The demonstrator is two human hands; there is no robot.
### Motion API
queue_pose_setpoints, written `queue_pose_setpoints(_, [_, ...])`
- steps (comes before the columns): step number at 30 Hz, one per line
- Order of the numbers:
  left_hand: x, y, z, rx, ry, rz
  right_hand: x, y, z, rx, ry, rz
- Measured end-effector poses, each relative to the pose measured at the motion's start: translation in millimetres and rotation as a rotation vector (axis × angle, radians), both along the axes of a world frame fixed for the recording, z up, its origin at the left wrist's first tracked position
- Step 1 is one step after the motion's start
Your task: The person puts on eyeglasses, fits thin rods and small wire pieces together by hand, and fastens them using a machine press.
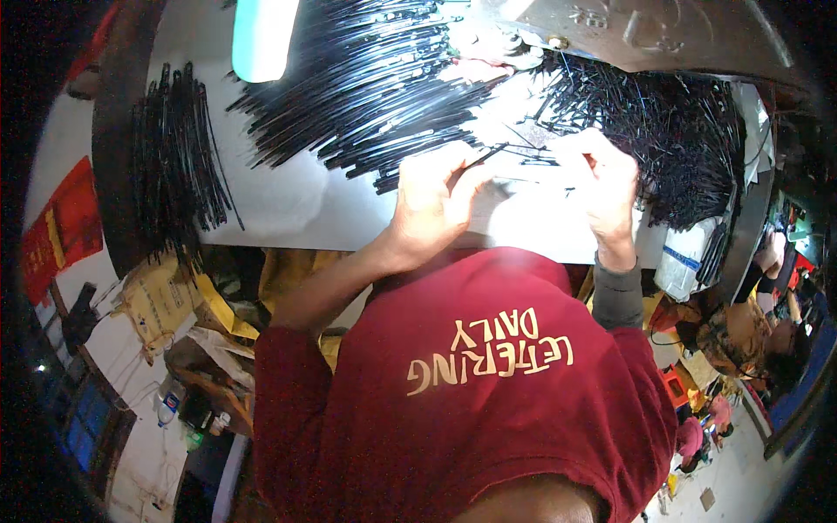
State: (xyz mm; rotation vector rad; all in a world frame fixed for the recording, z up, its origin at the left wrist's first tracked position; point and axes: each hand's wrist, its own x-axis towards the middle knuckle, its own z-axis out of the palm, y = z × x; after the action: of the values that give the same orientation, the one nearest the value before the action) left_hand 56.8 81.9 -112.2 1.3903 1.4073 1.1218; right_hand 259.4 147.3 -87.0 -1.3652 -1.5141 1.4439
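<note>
My left hand is closed over the near part of the white tabletop. Its thumb and forefinger pinch a thin black rod that points to the right. Facing it, my right hand has its fingers curled beside a few thin black pieces. Glare hides what those fingertips hold, if anything. Beyond my left hand lies a wide spread of long black rods, roughly parallel. A tangled heap of shorter, thin black pieces lies beside and beyond my right hand.
Another bundle of black rods hangs over the table's left side. A white-green lamp and a large metal body overhang the far side. A white packet sits at the right edge. Yellow sacking lies below left.
</note>
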Motion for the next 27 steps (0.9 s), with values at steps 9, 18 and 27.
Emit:
queue_pose_setpoints(9, [2, -1, 6, -0.077, -0.075, 0.016, 0, -2, -15, 0.464, -0.367, 0.207])
queue_pose_setpoints(18, [0, -8, 0, -0.040, -0.017, 0.071, 11, -15, 5, 0.456, -0.439, 0.101])
queue_pose_setpoints(27, [-2, -11, 17, 0.047, 0.145, -0.093, -3, 0, -7, 0.512, -0.466, 0.304])
